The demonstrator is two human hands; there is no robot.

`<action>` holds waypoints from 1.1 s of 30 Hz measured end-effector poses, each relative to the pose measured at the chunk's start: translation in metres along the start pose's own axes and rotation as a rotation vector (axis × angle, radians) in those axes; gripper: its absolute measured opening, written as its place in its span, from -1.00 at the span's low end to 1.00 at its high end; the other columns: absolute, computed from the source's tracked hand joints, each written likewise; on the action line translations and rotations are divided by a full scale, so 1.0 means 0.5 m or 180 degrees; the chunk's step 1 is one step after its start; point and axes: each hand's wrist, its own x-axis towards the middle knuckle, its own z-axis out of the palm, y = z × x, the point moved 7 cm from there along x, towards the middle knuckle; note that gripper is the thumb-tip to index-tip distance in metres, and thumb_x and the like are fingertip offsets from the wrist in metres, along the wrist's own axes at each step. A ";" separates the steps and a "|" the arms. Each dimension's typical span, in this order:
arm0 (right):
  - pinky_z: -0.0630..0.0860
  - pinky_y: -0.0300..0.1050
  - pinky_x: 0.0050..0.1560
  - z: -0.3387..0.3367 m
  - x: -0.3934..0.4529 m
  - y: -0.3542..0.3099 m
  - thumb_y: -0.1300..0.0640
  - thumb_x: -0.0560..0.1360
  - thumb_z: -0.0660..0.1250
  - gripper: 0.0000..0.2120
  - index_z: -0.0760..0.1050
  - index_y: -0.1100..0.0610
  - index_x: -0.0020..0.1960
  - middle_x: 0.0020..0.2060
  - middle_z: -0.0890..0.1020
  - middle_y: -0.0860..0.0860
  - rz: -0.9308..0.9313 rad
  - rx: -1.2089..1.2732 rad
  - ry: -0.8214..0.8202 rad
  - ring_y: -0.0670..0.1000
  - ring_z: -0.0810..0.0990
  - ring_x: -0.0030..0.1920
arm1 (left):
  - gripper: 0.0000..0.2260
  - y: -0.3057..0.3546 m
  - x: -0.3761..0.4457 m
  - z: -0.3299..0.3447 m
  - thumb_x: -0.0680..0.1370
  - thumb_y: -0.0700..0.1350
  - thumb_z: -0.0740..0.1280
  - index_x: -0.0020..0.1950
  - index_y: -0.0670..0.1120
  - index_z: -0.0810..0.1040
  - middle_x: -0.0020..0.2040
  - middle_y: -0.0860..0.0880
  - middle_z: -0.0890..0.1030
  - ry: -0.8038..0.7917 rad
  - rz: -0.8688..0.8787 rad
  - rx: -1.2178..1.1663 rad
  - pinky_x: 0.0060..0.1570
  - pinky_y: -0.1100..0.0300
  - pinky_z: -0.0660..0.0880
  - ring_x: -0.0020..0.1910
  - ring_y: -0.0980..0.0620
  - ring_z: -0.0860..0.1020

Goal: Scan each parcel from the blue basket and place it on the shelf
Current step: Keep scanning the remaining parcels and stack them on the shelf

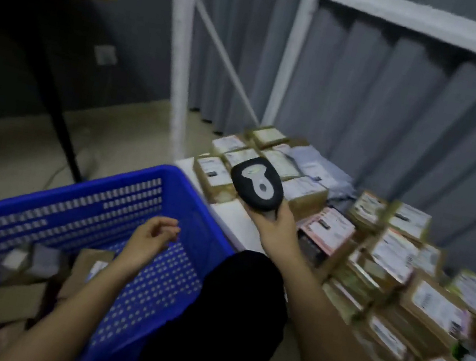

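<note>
Cardboard parcels (pixel 86 268) lie in the blue basket (pixel 75 203); they look light and stiff, best gripped across opposite edges. Left hand (pixel 151 240) hovers above, fingers loosely curled, empty. Right hand (pixel 275 224) grips the scanner (pixel 256 183) over the shelf (pixel 233 220).

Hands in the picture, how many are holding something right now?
1. The right hand grips the barcode scanner over the parcels on the shelf. The left hand holds nothing, fingers loosely curled above the blue basket.
</note>
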 end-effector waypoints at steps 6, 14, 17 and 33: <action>0.45 0.06 0.29 0.223 -0.009 0.087 -0.07 0.44 0.41 -0.45 0.35 -0.09 0.39 0.28 0.54 -0.10 0.0146 -0.1090 -0.1193 -0.04 0.49 0.29 | -0.89 -0.251 -0.066 -0.209 0.60 -0.35 0.20 -0.04 -0.30 0.52 -0.22 -0.20 0.51 0.0546 -0.0848 0.0435 -0.39 0.48 0.36 -0.17 -0.03 0.43; 0.45 -0.42 -0.19 0.464 -0.137 0.178 0.12 0.55 0.34 -0.75 0.44 0.09 0.21 -0.12 0.57 -0.10 0.0945 -0.0415 -0.1894 -0.14 0.54 -0.14 | -0.86 -0.515 -0.142 -0.409 0.48 -0.32 0.35 0.01 -0.35 0.55 0.01 -0.34 0.57 0.0867 -0.1898 0.0709 -0.02 -0.07 0.44 0.05 -0.25 0.55; 0.39 -0.46 -0.38 0.499 -0.170 0.224 0.13 0.53 0.36 -0.86 0.47 0.09 0.07 -0.27 0.53 -0.12 0.1109 -0.0504 -0.1851 -0.17 0.51 -0.28 | -0.84 -0.536 -0.159 -0.436 0.48 -0.24 0.39 0.02 -0.26 0.52 -0.02 -0.23 0.56 0.0964 -0.2125 0.0914 -0.05 -0.02 0.46 0.02 -0.20 0.55; 0.35 -0.22 -0.36 0.542 -0.215 0.303 0.14 0.55 0.34 -0.93 0.48 0.13 -0.02 -0.34 0.45 0.02 0.1537 -0.0760 -0.1662 -0.03 0.42 -0.35 | -0.24 -0.683 -0.162 -0.474 0.50 0.04 0.39 0.56 -0.03 0.02 0.54 -0.21 0.05 0.0064 -0.2491 0.2440 0.42 -0.15 0.15 0.49 -0.26 0.05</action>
